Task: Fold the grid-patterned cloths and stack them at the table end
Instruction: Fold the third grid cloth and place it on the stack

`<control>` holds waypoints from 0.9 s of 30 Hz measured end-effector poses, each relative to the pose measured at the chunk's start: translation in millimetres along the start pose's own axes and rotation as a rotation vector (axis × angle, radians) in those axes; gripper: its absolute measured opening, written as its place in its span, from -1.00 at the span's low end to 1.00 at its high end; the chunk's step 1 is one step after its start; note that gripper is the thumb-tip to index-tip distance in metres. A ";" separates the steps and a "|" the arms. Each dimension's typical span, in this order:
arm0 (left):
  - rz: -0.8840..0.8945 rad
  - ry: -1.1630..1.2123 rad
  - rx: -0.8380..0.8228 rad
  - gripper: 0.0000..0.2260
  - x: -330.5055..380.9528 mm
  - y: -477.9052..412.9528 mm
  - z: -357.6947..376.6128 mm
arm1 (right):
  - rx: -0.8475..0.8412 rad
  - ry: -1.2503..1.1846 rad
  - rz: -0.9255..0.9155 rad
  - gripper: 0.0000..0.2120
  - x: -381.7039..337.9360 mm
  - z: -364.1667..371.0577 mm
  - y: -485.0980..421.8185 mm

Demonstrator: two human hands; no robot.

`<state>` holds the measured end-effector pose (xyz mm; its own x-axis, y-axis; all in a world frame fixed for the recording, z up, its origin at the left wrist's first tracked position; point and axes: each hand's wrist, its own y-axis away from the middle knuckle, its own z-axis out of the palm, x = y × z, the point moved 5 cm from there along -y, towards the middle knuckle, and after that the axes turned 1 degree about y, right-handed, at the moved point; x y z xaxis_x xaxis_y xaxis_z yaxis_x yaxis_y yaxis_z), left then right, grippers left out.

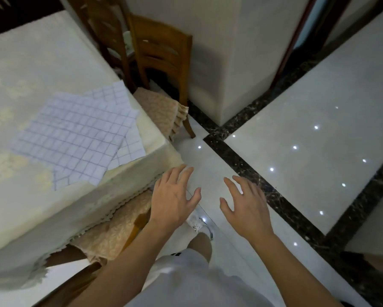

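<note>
Nearest you, off the table's (31, 63) corner, your white shorts (186, 273) and one pale shoe (197, 220) stand on the glossy floor (308, 129). Above them both your hands are held out in the air beyond the table, palms down. Your left hand (172, 196) hangs just beside the table's corner, its fingers spread and loosely straight, with nothing in it. Your right hand (246, 204) is further out from the table, over the floor, fingers spread the same way and equally empty. Neither hand touches the table or any cloth.

Tucked under the table's near edge is a wooden chair with a beige cushion (115, 231), partly covered by the lace hem of the cream tablecloth (86, 209).

On the tabletop, close to the corner by your left hand, the grid-patterned cloths (79, 134) lie flat in a loose, overlapping pile. The largest one sits on top, turned at an angle to the table's edges. Others stick out from under it toward the far side and toward the side edge. One corner reaches the table's near edge. How many cloths there are is hard to tell.

Beyond the table's far corner stands a second wooden chair (161, 49) with a beige seat pad (161, 109), and behind it a pale wall pillar (230, 52).
</note>
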<state>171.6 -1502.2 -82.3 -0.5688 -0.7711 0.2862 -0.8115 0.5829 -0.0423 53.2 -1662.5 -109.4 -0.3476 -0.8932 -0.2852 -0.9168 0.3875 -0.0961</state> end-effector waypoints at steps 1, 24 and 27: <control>-0.037 0.014 0.019 -0.50 -8.1 -11.1 -1.0 | -0.015 0.001 -0.038 -0.50 -2.9 5.2 -16.8; -0.684 0.061 0.164 -0.49 -208.0 -105.9 -16.3 | -0.246 -0.014 -0.732 -0.50 -170.7 87.4 -296.3; -0.771 0.047 0.193 -0.48 -225.4 -101.2 -19.9 | -0.288 -0.002 -0.828 -0.49 -190.5 101.7 -309.5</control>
<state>384.6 -1382.3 -123.5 0.1655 -0.9249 0.3423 -0.9854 -0.1687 0.0206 423.2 -1589.1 -122.3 0.4517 -0.8614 -0.2324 -0.8884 -0.4581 -0.0289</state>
